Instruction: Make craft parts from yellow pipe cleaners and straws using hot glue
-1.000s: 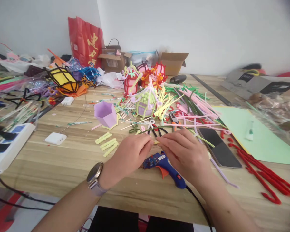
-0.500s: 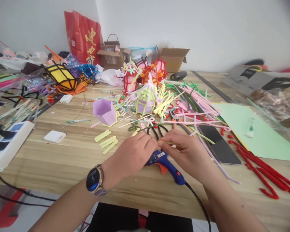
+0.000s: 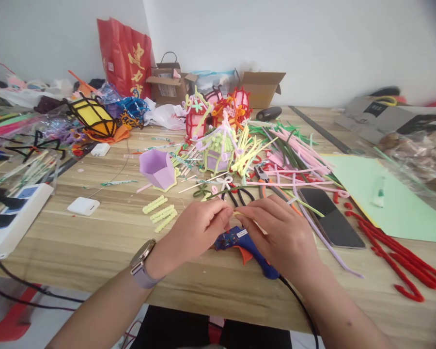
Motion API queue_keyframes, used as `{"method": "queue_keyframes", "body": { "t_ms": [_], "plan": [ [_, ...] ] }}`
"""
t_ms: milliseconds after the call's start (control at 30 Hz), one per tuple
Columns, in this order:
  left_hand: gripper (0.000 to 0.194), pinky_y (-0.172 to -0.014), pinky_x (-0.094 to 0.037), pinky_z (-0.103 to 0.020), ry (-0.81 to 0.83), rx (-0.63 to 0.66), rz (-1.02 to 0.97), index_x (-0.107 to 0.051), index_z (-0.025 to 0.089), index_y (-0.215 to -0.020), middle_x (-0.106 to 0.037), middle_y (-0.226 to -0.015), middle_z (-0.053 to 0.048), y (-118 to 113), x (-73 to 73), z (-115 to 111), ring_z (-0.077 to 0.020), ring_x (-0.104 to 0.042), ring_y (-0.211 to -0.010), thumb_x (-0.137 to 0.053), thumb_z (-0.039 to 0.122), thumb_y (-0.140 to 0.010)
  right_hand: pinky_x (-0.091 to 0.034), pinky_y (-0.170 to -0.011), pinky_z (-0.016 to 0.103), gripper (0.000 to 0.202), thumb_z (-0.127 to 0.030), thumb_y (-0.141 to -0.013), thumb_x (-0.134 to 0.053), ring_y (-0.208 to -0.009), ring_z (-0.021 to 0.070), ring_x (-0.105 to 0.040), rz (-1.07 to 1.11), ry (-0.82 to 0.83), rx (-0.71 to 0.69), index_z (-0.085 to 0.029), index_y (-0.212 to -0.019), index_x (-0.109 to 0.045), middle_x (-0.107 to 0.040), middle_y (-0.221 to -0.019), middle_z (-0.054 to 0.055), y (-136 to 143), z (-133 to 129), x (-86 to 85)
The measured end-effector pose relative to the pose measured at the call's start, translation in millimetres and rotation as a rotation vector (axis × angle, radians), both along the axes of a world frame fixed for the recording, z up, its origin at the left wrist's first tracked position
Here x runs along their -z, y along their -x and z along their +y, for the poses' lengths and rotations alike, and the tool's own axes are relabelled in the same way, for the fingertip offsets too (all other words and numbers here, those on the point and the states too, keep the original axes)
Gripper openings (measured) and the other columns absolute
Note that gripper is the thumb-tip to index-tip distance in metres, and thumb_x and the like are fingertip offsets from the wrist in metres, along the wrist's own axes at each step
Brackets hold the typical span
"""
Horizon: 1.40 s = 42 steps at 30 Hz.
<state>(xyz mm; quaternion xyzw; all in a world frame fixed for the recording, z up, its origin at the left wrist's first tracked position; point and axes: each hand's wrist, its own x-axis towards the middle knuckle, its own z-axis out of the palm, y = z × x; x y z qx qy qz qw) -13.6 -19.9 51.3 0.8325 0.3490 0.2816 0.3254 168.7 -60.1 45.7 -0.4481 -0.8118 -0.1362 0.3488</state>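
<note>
My left hand [image 3: 198, 225] and my right hand [image 3: 285, 235] meet fingertip to fingertip above the table. Between them they pinch a short yellow pipe cleaner [image 3: 237, 213], mostly hidden by the fingers. Below lies a blue hot glue gun [image 3: 252, 248] with an orange trigger, partly covered by my right hand. Black-handled scissors [image 3: 245, 195] and orange-and-grey pliers [image 3: 262, 177] rest just beyond. To the left are several twisted pale-yellow strips [image 3: 163, 213]. A lilac hexagonal cup [image 3: 159, 168] tilts behind them, near a small lilac-and-yellow lantern [image 3: 218, 152].
Loose pink pipe cleaners [image 3: 305, 150] pile up at centre right. A phone [image 3: 332, 218], red pipe cleaners [image 3: 396, 252] and a green sheet [image 3: 403, 203] lie to the right. On the left are a power strip [image 3: 25, 218] and a white charger [image 3: 83, 206]. The glue gun's cord [image 3: 301, 310] runs off the front edge.
My left wrist has rolled, so the watch face now turns away. Both hands have shifted slightly, my fingers still closed on the yellow piece. The things on the table have stayed put.
</note>
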Motion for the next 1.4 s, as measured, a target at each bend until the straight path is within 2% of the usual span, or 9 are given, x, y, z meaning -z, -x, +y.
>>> {"method": "queue_keyframes", "body": {
  "t_ms": [233,400,633,767,867,933,1100,1233,1400],
  "plan": [
    [0.033,-0.058,-0.037,-0.025,-0.163,-0.094,0.097,-0.055,0.018,-0.071,-0.062,-0.066,0.001,-2,6.4,2,-0.0137,-0.057,-0.063,-0.038,0.03,-0.098,-0.051,-0.064,0.028,0.023,-0.018,-0.096,-0.046,-0.07,0.0166,-0.065,-0.128,0.012,-0.016,-0.018,-0.096,-0.069,-0.074,-0.08,0.006,-2,1,-1.5],
    [0.03,-0.06,-0.039,-0.026,-0.28,-0.069,0.132,-0.052,0.018,-0.072,-0.062,-0.068,0.0,-5,10.9,1,-0.0146,-0.057,-0.065,-0.038,0.025,-0.097,-0.045,-0.056,0.024,0.021,-0.021,-0.095,-0.049,-0.063,0.0137,-0.067,-0.051,-0.037,0.06,-0.017,-0.088,-0.068,-0.075,-0.077,0.004,3,1,7.7],
    [0.025,-0.065,-0.041,-0.03,-0.579,-0.025,0.217,-0.055,0.016,-0.081,-0.064,-0.076,-0.006,-5,22.3,0,-0.0195,-0.058,-0.074,-0.037,0.017,-0.097,-0.039,-0.05,0.023,0.019,-0.023,-0.092,-0.053,-0.056,0.0132,-0.064,0.142,0.214,0.106,-0.02,-0.079,-0.067,-0.07,-0.067,-0.001,9,1,10.8],
    [0.028,-0.062,-0.04,-0.028,-0.427,-0.001,0.189,-0.053,0.017,-0.076,-0.062,-0.074,-0.005,-4,17.9,-2,-0.0178,-0.057,-0.07,-0.035,0.018,-0.097,-0.042,-0.053,0.021,0.017,-0.021,-0.091,-0.055,-0.061,0.0126,-0.065,0.209,0.252,0.079,-0.021,-0.078,-0.065,-0.07,-0.069,-0.002,9,1,9.0],
    [0.029,-0.059,-0.039,-0.025,-0.187,0.02,0.116,-0.053,0.018,-0.076,-0.061,-0.072,-0.001,-3,10.3,-3,-0.0146,-0.056,-0.067,-0.038,0.029,-0.098,-0.044,-0.057,0.023,0.018,-0.022,-0.092,-0.052,-0.064,0.0139,-0.066,0.165,0.187,0.077,-0.019,-0.08,-0.065,-0.071,-0.073,0.001,8,1,10.5],
    [0.029,-0.058,-0.038,-0.024,-0.121,0.012,0.084,-0.054,0.018,-0.077,-0.061,-0.071,0.0,-2,7.3,-3,-0.0136,-0.056,-0.067,-0.041,0.033,-0.098,-0.045,-0.059,0.024,0.019,-0.022,-0.093,-0.051,-0.064,0.0148,-0.066,0.126,0.125,0.073,-0.018,-0.08,-0.065,-0.071,-0.072,0.003,7,0,11.7],
    [0.023,-0.063,-0.038,-0.024,-0.234,-0.007,0.053,-0.056,0.017,-0.08,-0.061,-0.074,0.0,-3,10.2,-3,-0.0134,-0.056,-0.07,-0.042,0.025,-0.096,-0.048,-0.062,0.026,0.018,-0.021,-0.093,-0.052,-0.067,0.0163,-0.068,0.112,0.045,0.039,-0.017,-0.084,-0.067,-0.073,-0.076,0.005,7,-1,10.5],
    [0.017,-0.065,-0.039,-0.025,-0.357,-0.025,0.035,-0.058,0.017,-0.085,-0.061,-0.076,-0.001,-3,14.1,-3,-0.0139,-0.056,-0.072,-0.044,0.02,-0.094,-0.048,-0.057,0.023,0.014,-0.025,-0.093,-0.055,-0.067,0.015,-0.068,0.199,0.166,0.033,-0.02,-0.092,-0.068,-0.075,-0.081,0.003,4,-1,5.1],
    [0.014,-0.063,-0.039,-0.024,-0.363,-0.038,0.032,-0.057,0.017,-0.085,-0.061,-0.074,0.0,-3,13.0,-4,-0.0136,-0.056,-0.069,-0.045,0.016,-0.091,-0.044,-0.051,0.022,0.011,-0.024,-0.089,-0.06,-0.061,0.0127,-0.064,0.265,0.264,0.003,-0.02,-0.085,-0.068,-0.073,-0.075,0.001,2,-1,-1.3]
  ]
}}
